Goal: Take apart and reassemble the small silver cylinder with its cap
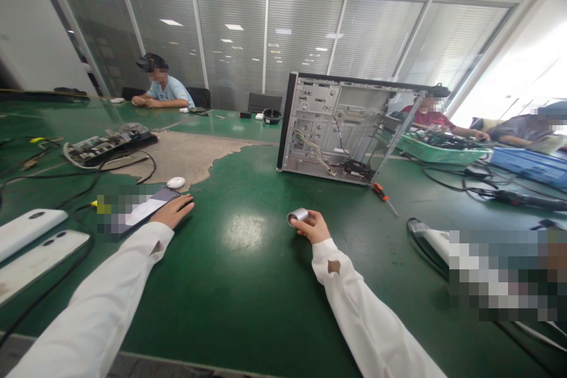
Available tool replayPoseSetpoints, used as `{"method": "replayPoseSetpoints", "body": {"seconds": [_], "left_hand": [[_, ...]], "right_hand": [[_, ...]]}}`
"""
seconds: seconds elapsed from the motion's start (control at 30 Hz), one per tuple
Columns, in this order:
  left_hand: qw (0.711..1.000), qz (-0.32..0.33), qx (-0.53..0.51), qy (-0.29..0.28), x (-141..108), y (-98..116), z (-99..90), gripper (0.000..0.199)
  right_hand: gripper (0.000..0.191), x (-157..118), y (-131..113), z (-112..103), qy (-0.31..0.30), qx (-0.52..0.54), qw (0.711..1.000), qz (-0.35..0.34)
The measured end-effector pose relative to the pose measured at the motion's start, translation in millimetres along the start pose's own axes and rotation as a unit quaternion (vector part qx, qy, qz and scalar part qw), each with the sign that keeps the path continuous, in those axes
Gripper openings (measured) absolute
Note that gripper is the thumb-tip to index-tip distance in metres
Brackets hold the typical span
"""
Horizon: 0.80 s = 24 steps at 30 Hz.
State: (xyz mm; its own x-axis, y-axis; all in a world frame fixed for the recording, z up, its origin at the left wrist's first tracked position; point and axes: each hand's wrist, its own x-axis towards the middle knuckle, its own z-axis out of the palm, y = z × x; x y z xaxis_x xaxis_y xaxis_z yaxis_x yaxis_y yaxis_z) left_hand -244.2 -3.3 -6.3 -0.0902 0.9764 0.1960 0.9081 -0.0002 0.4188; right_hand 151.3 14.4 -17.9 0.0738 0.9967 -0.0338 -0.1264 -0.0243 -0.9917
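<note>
My right hand (315, 227) holds a small silver metal cylinder (298, 216) between thumb and fingers, over the green table (248, 283). The cylinder's round end faces left. On the left, my left hand (173, 211) lies with its fingers spread beside a dark phone (148, 209) and holds nothing. A small white oval case (176, 182) sits just beyond that hand. An open computer case (341, 130) stands upright beyond my right hand, with cables inside.
A red-handled screwdriver (381, 192) lies right of the case. White devices (39, 260), cables and a circuit assembly (110, 144) are on the left. Green (443, 152) and blue baskets (531, 166) stand at right. Several people sit around the table.
</note>
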Motion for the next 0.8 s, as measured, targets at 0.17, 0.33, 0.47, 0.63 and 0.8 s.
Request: {"method": "replayPoseSetpoints", "body": {"seconds": [0.17,0.33,0.47,0.63,0.8], "left_hand": [[0.999,-0.026,0.028,0.019,2,-1,-4.8,0.047],[0.995,-0.054,0.018,0.081,7,-4,-9.1,0.042],[0.987,-0.041,0.001,0.157,1,18,-6.4,0.036],[0.968,0.025,-0.17,0.181,-14,125,36.6,0.027],[0.899,0.048,-0.433,0.031,-14,237,99.7,0.026]], "right_hand": [[0.055,-1,-1,0,0.001,0.0,1.0,-0.001],[0.055,-2,-3,0,-0.007,-0.004,1.0,0.002],[0.057,-2,1,2,-0.005,-0.025,1.0,-0.016],[0.061,-1,7,5,-0.003,-0.087,0.993,-0.075],[0.061,-5,3,1,-0.015,-0.165,0.978,-0.125]]}}
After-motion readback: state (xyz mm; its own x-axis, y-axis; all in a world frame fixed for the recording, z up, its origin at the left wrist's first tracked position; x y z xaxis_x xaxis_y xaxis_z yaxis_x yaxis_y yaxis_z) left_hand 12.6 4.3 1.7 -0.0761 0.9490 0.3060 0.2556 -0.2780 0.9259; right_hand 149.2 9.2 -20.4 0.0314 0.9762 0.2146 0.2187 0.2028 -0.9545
